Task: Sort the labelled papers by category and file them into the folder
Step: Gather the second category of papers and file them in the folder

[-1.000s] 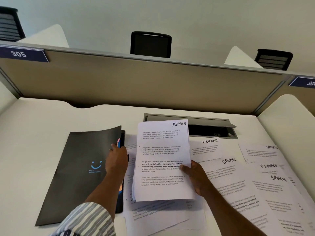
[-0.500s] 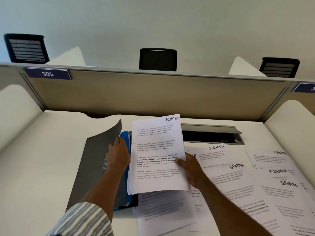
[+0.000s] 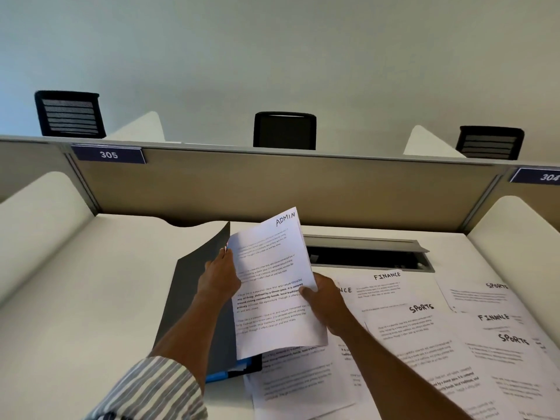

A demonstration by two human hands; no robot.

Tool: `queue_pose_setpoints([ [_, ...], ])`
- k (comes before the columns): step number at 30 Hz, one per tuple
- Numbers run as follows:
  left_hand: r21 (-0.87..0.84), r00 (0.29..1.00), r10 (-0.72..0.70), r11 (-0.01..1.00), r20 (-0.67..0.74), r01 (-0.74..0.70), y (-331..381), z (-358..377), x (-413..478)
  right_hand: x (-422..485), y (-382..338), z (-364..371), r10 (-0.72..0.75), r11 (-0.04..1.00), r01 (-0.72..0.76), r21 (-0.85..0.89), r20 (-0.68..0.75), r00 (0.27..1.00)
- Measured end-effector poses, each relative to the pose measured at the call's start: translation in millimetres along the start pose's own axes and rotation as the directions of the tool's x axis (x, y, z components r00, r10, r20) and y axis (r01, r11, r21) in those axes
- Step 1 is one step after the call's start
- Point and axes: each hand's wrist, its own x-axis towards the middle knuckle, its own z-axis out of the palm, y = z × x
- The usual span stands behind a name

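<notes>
Worktop (image 3: 91,298) white and smooth, closed at the back by a beige partition (image 3: 272,189) and flanked by white side dividers (image 3: 36,213) with rounded corners. Blue number plates on the partition's top rail: 305 plate (image 3: 108,154) at left, 304 plate (image 3: 545,176) at right. Beyond the rail, three black chair backs (image 3: 285,131) against a pale plain wall (image 3: 272,56). Set into the worktop near the partition, grey cable tray (image 3: 363,253) with its flap raised, dark inside.

Right half of the surface covered by loose printed sheets, overlapping: FINANCE sheet (image 3: 385,286) just in front of the tray, SPORTS sheet (image 3: 421,322) lapping over its lower edge, further labelled sheets (image 3: 497,321) toward the right edge, more pages (image 3: 303,386) near the front, partly under the forearms.

Left of centre, folder (image 3: 194,286) with dark grey cover lifted steeply, blue pockets (image 3: 227,374) showing at its lower end. Cover's free edge held up by the left hand (image 3: 219,277), fingers curled round it, striped sleeve (image 3: 151,389) behind. ADMIN stack (image 3: 272,283) gripped at its right edge by the right hand (image 3: 324,304), thumb on the printed face, fingers behind. Stack clear of the worktop, tilted, its left edge just beside the left hand at the open mouth of the folder, hiding most of the folder's inside and the tray's left end. Hands apart, the stack between them.
</notes>
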Motion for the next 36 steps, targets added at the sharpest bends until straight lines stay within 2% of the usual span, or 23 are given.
queue_pose_setpoints([
  [7,-0.043,1.000,0.015,0.999,0.016,-0.014,4,7,-1,-9,-15,18,-0.066,0.988,0.068,-0.136,0.018,0.998],
  [17,-0.058,0.998,0.057,0.997,0.011,-0.056,12,12,2,-2,-22,33,-0.113,0.971,0.110,-0.212,-0.003,0.994],
  [26,-0.109,0.997,0.072,0.992,0.011,-0.070,15,20,9,-6,-16,64,-0.086,0.986,0.085,-0.142,0.003,0.996],
  [29,-0.117,0.997,0.074,0.991,0.019,-0.071,19,19,10,-7,-15,77,-0.131,0.980,0.129,-0.150,-0.003,0.991],
  [33,-0.074,0.992,0.124,0.990,0.017,-0.122,25,18,11,-1,-17,96,-0.098,0.961,0.088,-0.261,-0.027,0.995],
  [36,-0.040,0.996,0.081,0.996,0.040,-0.080,28,18,11,3,-18,103,-0.134,0.907,0.127,-0.401,0.011,0.991],
])
